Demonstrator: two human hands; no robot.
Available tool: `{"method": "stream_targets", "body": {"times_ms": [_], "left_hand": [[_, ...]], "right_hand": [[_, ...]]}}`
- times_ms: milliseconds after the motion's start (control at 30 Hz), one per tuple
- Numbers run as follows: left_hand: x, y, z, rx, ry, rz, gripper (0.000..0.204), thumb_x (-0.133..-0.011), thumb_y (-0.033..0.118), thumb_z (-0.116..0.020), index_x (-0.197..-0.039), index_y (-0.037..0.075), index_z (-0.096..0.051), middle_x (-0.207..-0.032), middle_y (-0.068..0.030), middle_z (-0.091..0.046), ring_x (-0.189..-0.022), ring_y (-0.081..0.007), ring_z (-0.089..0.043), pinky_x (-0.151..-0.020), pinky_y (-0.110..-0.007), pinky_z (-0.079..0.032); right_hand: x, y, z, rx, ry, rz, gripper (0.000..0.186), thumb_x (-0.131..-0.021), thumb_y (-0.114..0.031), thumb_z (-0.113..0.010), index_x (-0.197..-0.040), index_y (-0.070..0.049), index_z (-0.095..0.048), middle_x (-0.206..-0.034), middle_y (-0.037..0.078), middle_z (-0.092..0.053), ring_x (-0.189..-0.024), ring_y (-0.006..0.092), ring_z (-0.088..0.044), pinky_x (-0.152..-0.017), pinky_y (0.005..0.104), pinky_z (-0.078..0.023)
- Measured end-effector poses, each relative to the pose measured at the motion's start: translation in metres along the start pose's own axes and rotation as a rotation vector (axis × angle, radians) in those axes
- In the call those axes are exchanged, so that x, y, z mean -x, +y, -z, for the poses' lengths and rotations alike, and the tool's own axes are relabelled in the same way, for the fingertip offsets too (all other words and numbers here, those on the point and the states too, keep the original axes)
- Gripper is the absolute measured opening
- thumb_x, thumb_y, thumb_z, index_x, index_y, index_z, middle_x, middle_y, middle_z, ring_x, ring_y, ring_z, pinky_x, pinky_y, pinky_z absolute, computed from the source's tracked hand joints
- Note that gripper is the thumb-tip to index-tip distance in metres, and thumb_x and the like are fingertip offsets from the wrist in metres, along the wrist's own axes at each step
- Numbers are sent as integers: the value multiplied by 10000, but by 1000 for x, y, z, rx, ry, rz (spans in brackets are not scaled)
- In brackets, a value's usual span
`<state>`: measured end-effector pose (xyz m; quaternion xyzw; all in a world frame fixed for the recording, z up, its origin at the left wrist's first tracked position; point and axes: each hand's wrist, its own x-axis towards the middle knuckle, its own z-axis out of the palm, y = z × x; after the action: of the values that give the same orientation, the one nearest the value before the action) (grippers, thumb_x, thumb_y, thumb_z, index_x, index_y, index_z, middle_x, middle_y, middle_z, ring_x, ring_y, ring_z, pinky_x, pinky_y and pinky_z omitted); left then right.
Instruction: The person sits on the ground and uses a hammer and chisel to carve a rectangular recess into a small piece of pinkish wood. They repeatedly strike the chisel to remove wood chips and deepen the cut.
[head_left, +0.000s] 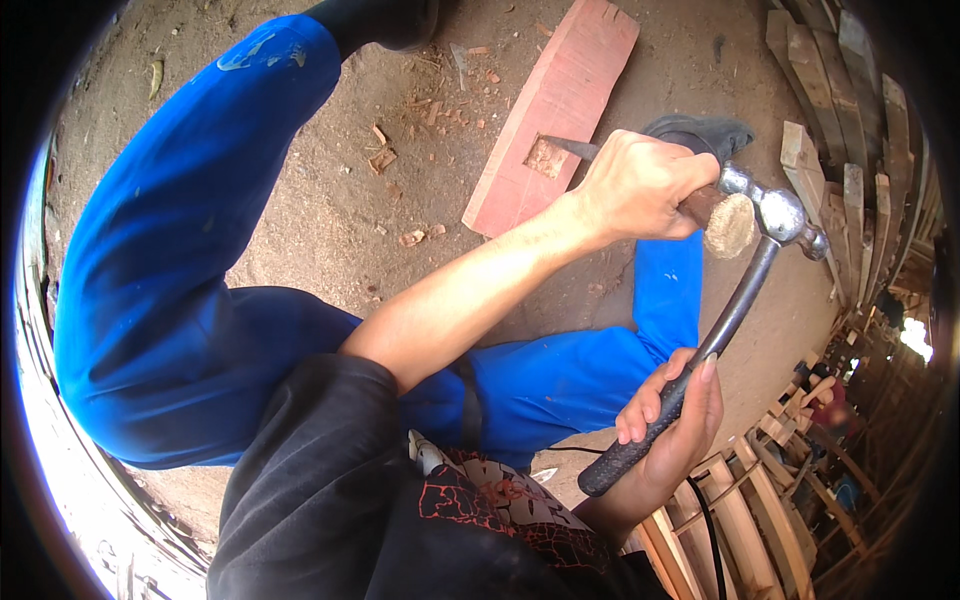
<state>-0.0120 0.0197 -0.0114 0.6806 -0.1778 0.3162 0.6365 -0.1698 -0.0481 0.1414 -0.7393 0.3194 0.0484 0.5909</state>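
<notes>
Chisel (575,147) in grip of left hand (643,185), tip at notch (546,160) in pinkish board (572,85), hammer (743,294) in grip of right hand (690,425).

Weathered planks (817,85) far right; black cable (712,530) lower.

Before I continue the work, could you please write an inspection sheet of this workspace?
Surface: bare earth floor, brown.
Tools and workpiece: reddish wooden block on the floor, with a squarish recess; chisel slanting, its tip at the recess; hammer head beside the chisel's handle end, contact unclear.
Clutter: wood chips scattered left of the block.
Hands: left hand grips the chisel; right hand holds the hammer's dark grip.
Cables: black cable at lower right.
Surroundings: stacked timber at right.
</notes>
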Motion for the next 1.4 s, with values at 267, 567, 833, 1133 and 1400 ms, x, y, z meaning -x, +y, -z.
{"method": "stream_targets", "body": {"times_ms": [267,567,833,1133,1400], "left_hand": [[0,0,2,-9,-7,3,321,-501,53,-693,-772,87,-524,-592,-75,-517,-537,-294,-558,-458,-387,-431],[-1,0,3,5,1,5,324,-499,47,-689,-774,82,-519,-592,-81,-512,-539,-300,-558,-456,-389,-429],[-3,1,5,5,2,6,328,-501,51,-694,-776,81,-519,-594,-83,-512,-542,-295,-559,-461,-388,-430],[-5,-2,4,-3,21,1,286,-531,79,-703,-775,93,-555,-584,-67,-543,-535,-273,-583,-460,-374,-453],[-7,-6,6,-28,50,-9,272,-547,67,-707,-783,88,-573,-593,-83,-558,-549,-265,-598,-479,-361,-470]], "right_hand": [[1,-3,1,-26,-43,-8,371,-1028,-393,-403,-899,-52,-475,-543,48,-420,-381,89,-389,-366,224,-357],[1,-2,2,-19,-48,1,372,-1028,-393,-400,-902,-51,-471,-548,50,-424,-385,92,-391,-369,226,-359],[1,-3,1,-18,-62,2,367,-1028,-391,-400,-905,-53,-471,-551,47,-417,-391,91,-387,-372,226,-358],[12,-14,-4,-32,97,37,417,-1017,-435,-400,-903,-41,-471,-550,43,-409,-383,88,-367,-356,225,-338],[40,-71,47,-55,1,488,465,-1013,-529,-283,-926,-88,-398,-526,14,-393,-306,96,-343,-260,226,-330]]}}
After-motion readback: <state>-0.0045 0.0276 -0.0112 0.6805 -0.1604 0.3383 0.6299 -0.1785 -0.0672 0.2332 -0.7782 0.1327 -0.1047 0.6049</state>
